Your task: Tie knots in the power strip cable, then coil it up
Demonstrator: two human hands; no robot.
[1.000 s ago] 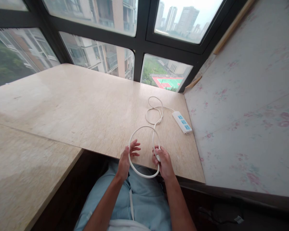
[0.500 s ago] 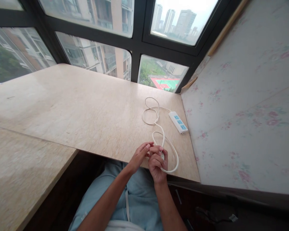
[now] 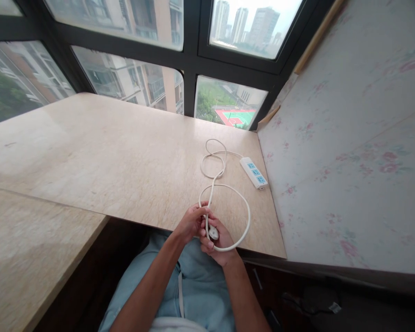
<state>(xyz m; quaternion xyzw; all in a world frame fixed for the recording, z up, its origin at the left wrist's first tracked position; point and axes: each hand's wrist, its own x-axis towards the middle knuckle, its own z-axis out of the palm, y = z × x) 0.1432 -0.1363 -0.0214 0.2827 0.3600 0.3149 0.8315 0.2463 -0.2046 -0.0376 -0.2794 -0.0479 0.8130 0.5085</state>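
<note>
Hands close together at the near edge of the stone counter [image 3: 124, 157], just above a lap in light blue trousers [image 3: 200, 286]. Palm-up right hand [image 3: 218, 243], fingers curled loosely about the white plug [image 3: 213, 233], cradling more than squeezing, probably to steady that end. Beside it and touching, left hand [image 3: 189, 224], fingertips pinched shut on the white cord [image 3: 247, 214] at the crossing of the strand, seemingly to pin the loop in shape. One rounded loop out to the right of both hands, flat on the counter near its front edge and apparently slack. Beyond it, a smaller tangle of the same cord, lying loose and untouched, then a short run to the white power strip [image 3: 253, 172] with blue sockets. Strip well apart from the hands, parked against the flowered wall panel [image 3: 349, 161] at the counter's right side, likely out of the way of the looping. Dark-framed windows [image 3: 190, 60] at the back, tall buildings and a sports court outside.
</note>
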